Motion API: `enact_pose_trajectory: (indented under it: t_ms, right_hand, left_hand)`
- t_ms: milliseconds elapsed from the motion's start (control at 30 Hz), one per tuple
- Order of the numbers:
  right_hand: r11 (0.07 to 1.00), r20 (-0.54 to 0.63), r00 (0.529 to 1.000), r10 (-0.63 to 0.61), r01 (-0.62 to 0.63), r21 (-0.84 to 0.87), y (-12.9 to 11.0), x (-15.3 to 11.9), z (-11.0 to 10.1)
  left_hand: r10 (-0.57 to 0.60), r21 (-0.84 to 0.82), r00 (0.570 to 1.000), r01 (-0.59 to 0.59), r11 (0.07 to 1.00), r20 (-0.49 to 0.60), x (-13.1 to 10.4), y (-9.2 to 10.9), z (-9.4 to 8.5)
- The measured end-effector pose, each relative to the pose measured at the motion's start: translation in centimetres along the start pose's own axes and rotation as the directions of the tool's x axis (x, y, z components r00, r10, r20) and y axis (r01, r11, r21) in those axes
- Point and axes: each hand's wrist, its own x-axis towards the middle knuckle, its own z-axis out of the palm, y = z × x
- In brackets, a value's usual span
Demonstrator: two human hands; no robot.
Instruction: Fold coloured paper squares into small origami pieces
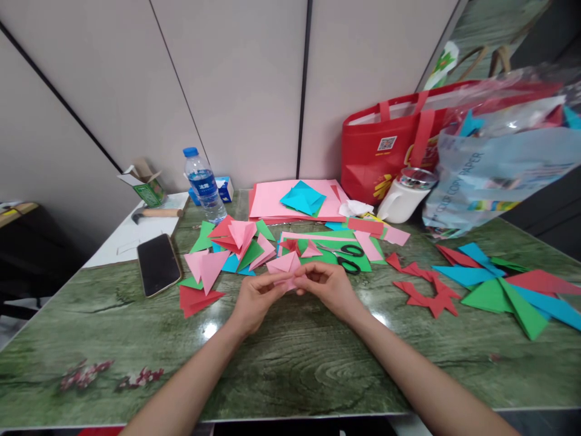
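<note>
Between my two hands is a folded pink paper (284, 264), its pointed flap standing up above my fingers. My left hand (256, 298) pinches its lower left side with thumb and forefinger. On the right side, my right hand (327, 287) pinches the same paper, its fingertips meeting those of the left. The lower part of the paper is partly hidden by my fingers. Just beyond lie black-handled scissors (349, 257) on green and pink sheets. A heap of folded pink, red, green and blue pieces (213, 266) sits to the left of the hands.
A phone (158, 264), a hammer (158, 213) and a water bottle (205, 186) are at the left. Pink sheets (267, 200) lie by the wall. Red folded pieces (431, 290), a white mug (403, 197), a red bag (367, 151) and a plastic paper bag (490, 181) stand right.
</note>
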Motion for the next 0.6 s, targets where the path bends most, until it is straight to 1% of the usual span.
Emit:
enact_pose_trajectory:
  t_ms: [67, 133, 233, 267, 333, 400, 467, 533, 600]
  right_hand:
    - [0.999, 0.012, 1.0, 0.017, -0.017, -0.028, -0.3, 0.0, -0.1]
    - [0.996, 0.017, 1.0, 0.017, -0.016, -0.091, -0.6, 0.0, -0.3]
    - [0.988, 0.029, 0.999, 0.036, -0.032, -0.148, -0.6, 0.1, -0.7]
    - [0.99, 0.039, 0.997, 0.061, -0.055, -0.128, -0.6, 0.1, -0.9]
    - [0.993, 0.074, 0.991, 0.114, -0.112, -0.035, -0.4, 0.1, -1.2]
    - [0.985, 0.126, 0.98, 0.153, -0.162, 0.067, -0.3, 0.1, -1.6]
    - [0.972, 0.177, 0.968, 0.18, -0.203, 0.122, -0.4, 0.1, -1.7]
    - [0.972, 0.192, 0.963, 0.188, -0.21, 0.105, -0.5, 0.1, -1.6]
    - [0.988, 0.144, 0.979, 0.148, -0.151, 0.014, -0.4, 0.1, -1.3]
  left_hand:
    - [-0.009, 0.013, 1.0, 0.009, 1.0, -0.005, 0.0, -0.1, -0.1]
    - [-0.018, 0.019, 1.0, 0.018, 1.0, -0.015, 0.1, -0.2, -0.2]
    - [-0.041, -0.001, 0.999, 0.041, 0.999, -0.007, 0.1, -0.3, -0.2]
    - [-0.054, -0.021, 0.999, 0.053, 0.998, -0.006, 0.1, -0.3, -0.2]
    - [-0.086, -0.079, 0.996, 0.085, 0.993, -0.017, 0.1, -0.3, -0.1]
    - [-0.121, -0.151, 0.992, 0.114, 0.982, -0.041, 0.2, -0.3, 0.0]
    - [-0.139, -0.202, 0.988, 0.123, 0.972, -0.065, 0.2, -0.3, 0.1]
    - [-0.136, -0.205, 0.987, 0.116, 0.972, -0.089, 0.2, -0.4, 0.1]
    - [-0.136, -0.175, 0.985, 0.117, 0.978, -0.103, 0.2, -0.5, 0.2]
